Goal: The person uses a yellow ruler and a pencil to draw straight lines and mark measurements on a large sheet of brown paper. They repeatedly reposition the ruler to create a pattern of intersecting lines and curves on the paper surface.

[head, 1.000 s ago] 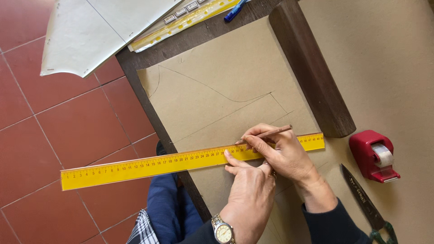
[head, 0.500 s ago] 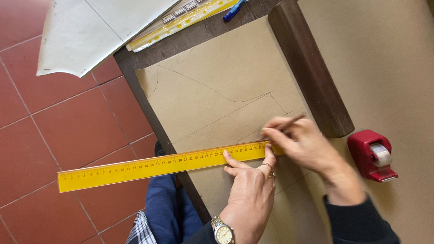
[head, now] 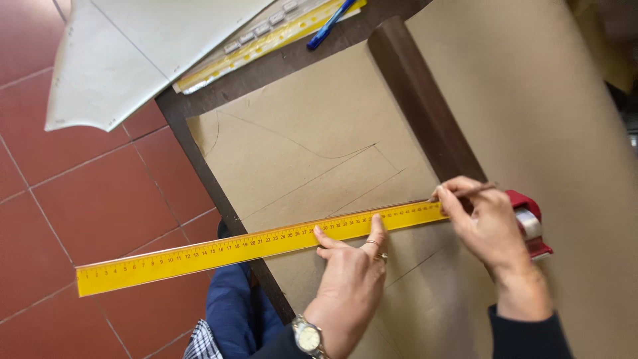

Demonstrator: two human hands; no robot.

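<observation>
Left hand (head: pixel 352 279): pressed flat on the ruler (head: pixel 259 244), fingers (head: pixel 377 229) spread and laid across its yellow face; nothing is gripped, only pinned down. A watch (head: pixel 307 337) sits on the wrist.
Right hand (head: pixel 488 223): fingers closed around a pencil (head: pixel 465 193), whose tip meets the ruler's far end on its upper edge.
Ruler: lies slantwise across the paper (head: pixel 319 133); its right part rests on the sheet, while its long left part juts past the counter (head: pixel 199 159) edge and hangs over the floor (head: pixel 80 199).
Paper: a brown sheet marked with faint pencil lines, one curved and several straight, running above the ruler; its left edge lies just inside the dark counter edge.
Open room: bare brown paper stretches above the ruler towards the bar (head: pixel 425 113) and below it towards the person's arms; to the right of the bar the paper runs wide and unbroken.
In the way: the dark wooden bar lies slantwise on the sheet, its lower end just beside the right hand. A red tape dispenser (head: pixel 528 223) sits touching or just behind that hand, partly hidden by it.
Far corner: a white sheet (head: pixel 126 60) overhangs the counter corner, with a clear yellow-edged sleeve (head: pixel 266 40) and a blue pen (head: pixel 329 23) beside it, well apart from both hands.
Below: a knee in blue cloth (head: pixel 229 309) shows under the counter edge.
</observation>
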